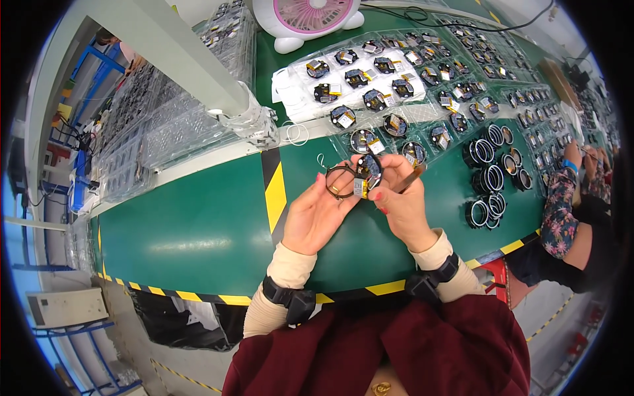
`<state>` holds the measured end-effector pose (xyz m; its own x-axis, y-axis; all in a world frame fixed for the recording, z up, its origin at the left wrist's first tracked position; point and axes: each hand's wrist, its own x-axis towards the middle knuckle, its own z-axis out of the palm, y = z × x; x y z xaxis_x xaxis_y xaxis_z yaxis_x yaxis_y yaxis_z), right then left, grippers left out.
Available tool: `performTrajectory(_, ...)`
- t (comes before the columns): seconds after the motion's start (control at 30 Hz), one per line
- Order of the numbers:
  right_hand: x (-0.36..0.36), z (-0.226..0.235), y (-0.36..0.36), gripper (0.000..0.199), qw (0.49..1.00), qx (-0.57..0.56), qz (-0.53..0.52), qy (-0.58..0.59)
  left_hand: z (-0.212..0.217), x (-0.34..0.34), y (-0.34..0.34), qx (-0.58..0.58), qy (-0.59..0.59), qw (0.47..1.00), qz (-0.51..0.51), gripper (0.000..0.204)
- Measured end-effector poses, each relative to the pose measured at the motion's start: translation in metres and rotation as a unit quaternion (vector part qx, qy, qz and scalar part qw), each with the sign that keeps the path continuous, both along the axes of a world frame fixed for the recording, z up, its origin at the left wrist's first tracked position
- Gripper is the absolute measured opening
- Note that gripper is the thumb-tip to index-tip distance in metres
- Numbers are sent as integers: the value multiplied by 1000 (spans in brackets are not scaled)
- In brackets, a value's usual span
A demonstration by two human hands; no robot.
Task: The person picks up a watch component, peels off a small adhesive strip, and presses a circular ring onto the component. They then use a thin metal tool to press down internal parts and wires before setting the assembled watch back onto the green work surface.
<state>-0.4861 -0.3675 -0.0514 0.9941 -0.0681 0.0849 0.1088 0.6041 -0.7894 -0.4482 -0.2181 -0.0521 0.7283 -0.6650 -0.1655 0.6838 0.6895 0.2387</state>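
My left hand (316, 210) holds a thin dark ring (328, 187) upright between thumb and fingers. Close beside it, my right hand (404, 198) grips a round dark circuit board (374, 166). A small silver battery pouch with yellow tape (360, 188) hangs at the board's lower left, between the two hands. A slim brown tool (410, 178) also lies in my right hand, its kind unclear. Both hands are over the green table, just in front of a clear plastic tray (428, 157) of similar round boards.
Stacks of black rings with silver rims (487, 178) stand to the right. More trays of boards (475, 53) cover the back. A white and pink fan (310, 16) stands behind a white post (178, 53). At the far right is a co-worker's floral sleeve (560, 211).
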Motion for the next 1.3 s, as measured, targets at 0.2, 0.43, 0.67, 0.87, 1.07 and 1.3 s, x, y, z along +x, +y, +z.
performTrajectory(0.2, -3, 5, 20, 39, 954, -224, -193, -58, 0, -6, -6, 38, -116, 992, -36, 45)
performTrajectory(0.43, -2, 0, 14, 34, 820, -476, -276, -156, -7, 1, 4, 49, -145, 988, 13, 53)
performTrajectory(0.67, -5, 2, 16, 35, 765, -543, -266, -224, -4, 0, 10, 98, -158, 982, -9, 61)
performTrajectory(0.87, -8, 6, 11, 30, 733, -565, -281, -256, -1, 0, 13, 85, -166, 982, -22, 64)
performTrajectory(1.07, -8, 8, 11, 31, 722, -571, -283, -270, -2, 0, 13, 87, -184, 978, -39, 60)
performTrajectory(1.3, -15, 15, 10, 32, 717, -591, -258, -263, -5, -3, 12, 83, -195, 977, -31, 58)
